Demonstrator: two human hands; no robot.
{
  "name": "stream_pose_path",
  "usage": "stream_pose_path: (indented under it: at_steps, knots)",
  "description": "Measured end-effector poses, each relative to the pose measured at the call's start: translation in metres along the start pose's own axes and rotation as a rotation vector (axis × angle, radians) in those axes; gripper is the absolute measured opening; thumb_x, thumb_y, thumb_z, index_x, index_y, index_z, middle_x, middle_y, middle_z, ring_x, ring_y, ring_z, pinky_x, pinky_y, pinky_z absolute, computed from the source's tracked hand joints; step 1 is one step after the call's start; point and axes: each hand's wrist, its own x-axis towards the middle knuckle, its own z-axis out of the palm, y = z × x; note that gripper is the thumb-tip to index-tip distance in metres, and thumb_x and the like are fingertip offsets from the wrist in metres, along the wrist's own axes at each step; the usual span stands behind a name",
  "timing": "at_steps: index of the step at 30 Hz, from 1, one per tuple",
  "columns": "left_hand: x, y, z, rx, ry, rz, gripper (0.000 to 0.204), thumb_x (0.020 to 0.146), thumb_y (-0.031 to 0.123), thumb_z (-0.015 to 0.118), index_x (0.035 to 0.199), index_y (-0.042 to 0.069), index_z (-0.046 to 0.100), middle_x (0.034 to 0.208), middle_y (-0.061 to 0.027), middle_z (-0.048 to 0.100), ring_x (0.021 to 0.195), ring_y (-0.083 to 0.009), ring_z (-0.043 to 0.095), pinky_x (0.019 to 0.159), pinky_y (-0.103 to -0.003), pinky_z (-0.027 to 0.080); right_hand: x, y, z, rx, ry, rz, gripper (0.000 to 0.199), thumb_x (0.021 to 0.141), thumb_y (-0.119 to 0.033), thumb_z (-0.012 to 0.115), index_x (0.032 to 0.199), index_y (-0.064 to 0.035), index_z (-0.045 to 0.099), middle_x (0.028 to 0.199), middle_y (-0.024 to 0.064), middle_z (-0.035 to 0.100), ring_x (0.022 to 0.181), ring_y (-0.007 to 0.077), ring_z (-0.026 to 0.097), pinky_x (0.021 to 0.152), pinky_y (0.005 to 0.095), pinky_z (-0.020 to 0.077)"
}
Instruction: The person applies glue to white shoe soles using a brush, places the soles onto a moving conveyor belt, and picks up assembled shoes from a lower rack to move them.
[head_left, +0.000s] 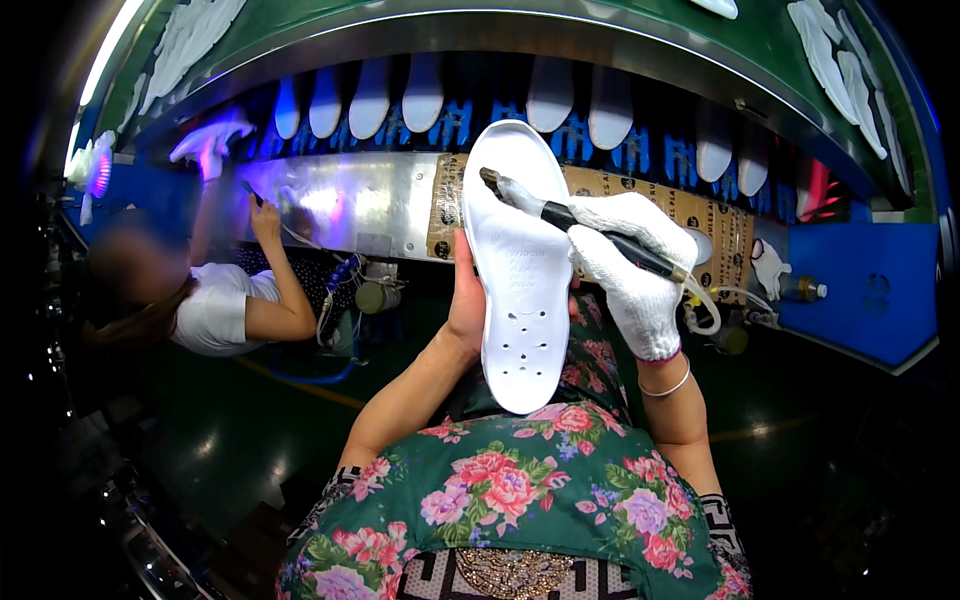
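At frame centre, the bare left hand (466, 300) grips an upright white shoe sole (518, 265); the gloved right hand (632, 268) clasps a brush (560, 215) slanting onto its upper half.

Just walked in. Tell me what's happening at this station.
A person holds a white shoe sole upright in the bare left hand. The right hand, in a white knit glove, grips a black-handled brush fed by a thin tube, its tip resting on the sole's upper part. Ahead, a conveyor rack carries a row of white soles. To the left, a co-worker in a white top reaches up toward the metal panel.
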Motion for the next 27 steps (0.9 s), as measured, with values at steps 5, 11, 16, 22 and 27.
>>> stream_pose_path:
  at_steps: [5, 11, 16, 22, 27]
  knots:
    - [0.009, -0.001, 0.016, -0.051, 0.057, 0.111, 0.108, 0.081, 0.087, 0.006, 0.139, 0.004, 0.042, 0.117, -0.0191, 0.062, 0.098, -0.0324, 0.067, 0.084, -0.044, 0.056, 0.019, 0.003, 0.005, -0.264, -0.017, -0.382, 0.029, 0.075, -0.001, 0.075, 0.104, -0.0014, 0.072, 0.097, 0.0130, 0.072, 0.085, 0.0243, 0.070, 0.077, 0.0324, 0.0551]
    - [0.014, -0.011, 0.014, 0.428, 0.218, 0.211, 0.093, 0.091, 0.077, 0.014, 0.149, 0.007, 0.030, 0.140, -0.0123, 0.049, 0.129, -0.0224, 0.048, 0.109, -0.037, 0.039, 0.025, 0.010, 0.016, -0.486, 0.001, -0.591, 0.041, 0.071, 0.001, 0.072, 0.111, -0.0046, 0.070, 0.098, 0.0137, 0.070, 0.089, 0.0302, 0.069, 0.078, 0.0358, 0.0550]
    - [0.017, -0.005, -0.009, 0.335, 0.213, 0.176, 0.095, 0.089, 0.080, 0.014, 0.149, 0.007, 0.030, 0.141, -0.0130, 0.048, 0.127, -0.0245, 0.050, 0.107, -0.039, 0.041, 0.008, 0.012, 0.022, -0.287, -0.159, -0.328, 0.031, 0.076, -0.002, 0.074, 0.107, -0.0063, 0.073, 0.094, 0.0096, 0.072, 0.081, 0.0235, 0.069, 0.075, 0.0327, 0.0539]
    - [0.015, 0.005, -0.020, 0.139, -0.148, 0.214, 0.103, 0.083, 0.086, 0.015, 0.144, 0.005, 0.037, 0.133, -0.0160, 0.054, 0.123, -0.0268, 0.054, 0.102, -0.041, 0.047, 0.024, 0.018, 0.028, -0.196, 0.122, -0.311, 0.023, 0.078, 0.005, 0.072, 0.101, 0.0002, 0.072, 0.094, 0.0122, 0.072, 0.081, 0.0194, 0.068, 0.075, 0.0293, 0.0538]
    - [0.014, 0.017, -0.017, 0.337, 0.330, 0.187, 0.106, 0.081, 0.088, 0.021, 0.150, 0.008, 0.028, 0.144, -0.0143, 0.044, 0.129, -0.0295, 0.048, 0.108, -0.045, 0.040, 0.007, 0.020, 0.043, -0.290, -0.208, -0.425, 0.021, 0.074, -0.004, 0.074, 0.095, -0.0052, 0.075, 0.090, 0.0096, 0.073, 0.079, 0.0239, 0.070, 0.073, 0.0333, 0.0549]
